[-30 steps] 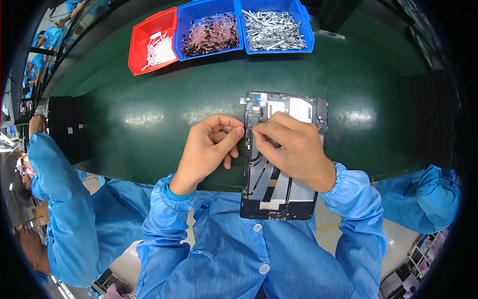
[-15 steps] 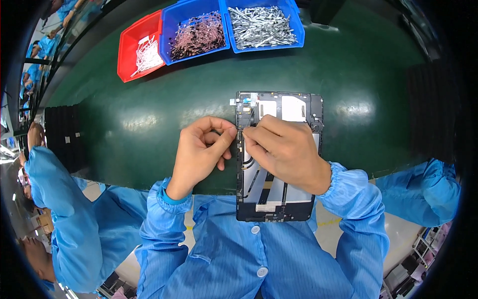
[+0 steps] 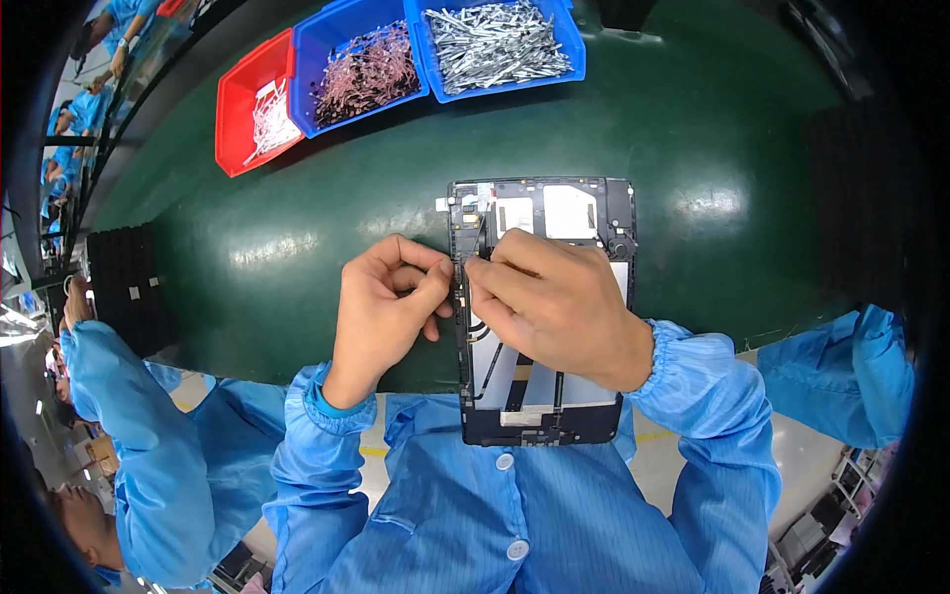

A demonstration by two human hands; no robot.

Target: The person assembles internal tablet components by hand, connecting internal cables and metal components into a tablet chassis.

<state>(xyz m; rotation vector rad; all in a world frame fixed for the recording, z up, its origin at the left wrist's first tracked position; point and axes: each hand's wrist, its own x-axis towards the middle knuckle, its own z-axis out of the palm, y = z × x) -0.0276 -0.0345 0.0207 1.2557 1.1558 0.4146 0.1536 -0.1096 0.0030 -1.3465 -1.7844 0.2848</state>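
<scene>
An opened tablet [image 3: 594, 342], with a black frame and white and silver panels inside, lies in front of me, its lower end over the table's near edge. At its left rim my left hand [image 3: 391, 312] is closed, thumb and index finger pinched together. My right hand [image 3: 559, 307] reaches across the tablet, its fingertips pinched just inside that same rim, close to the left fingertips. A thin black cable [image 3: 482, 236] runs up from near the right fingertips. What either pinch holds is too small or hidden to tell.
At the back stand a red bin [image 3: 233, 114] of white strips, a blue bin [image 3: 307, 64] of pinkish and black small parts, and another blue bin [image 3: 579, 59] of silvery strips. Black ridged stacks [image 3: 124, 287] sit at the table's left end. Blue-sleeved people flank me.
Tablet, bins and hands all appear a little further left in the picture. Both hands keep their pinches at the tablet's left rim, and more of the thin cable shows above the right fingertips.
</scene>
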